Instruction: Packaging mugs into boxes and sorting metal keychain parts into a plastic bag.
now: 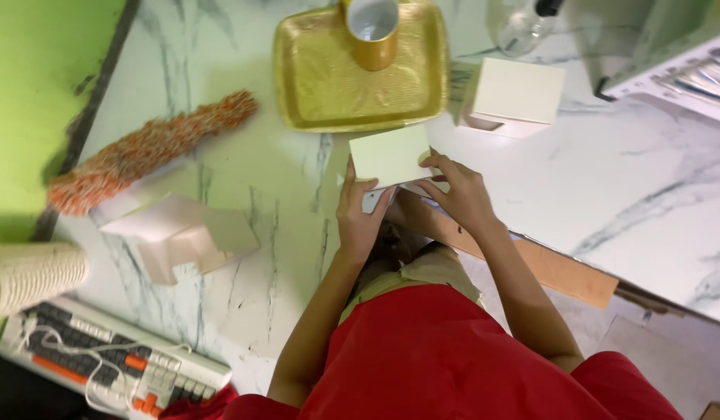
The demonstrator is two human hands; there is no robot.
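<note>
Both hands point(410, 204) around cream box point(389, 155)

We see the small box point(389, 155) held between our hands at the table's point(624, 179) near edge, the tray point(321, 85) with a mug point(372, 31) on it just behind, another box point(518, 95) to its right, the duster point(142, 152) left.
</note>
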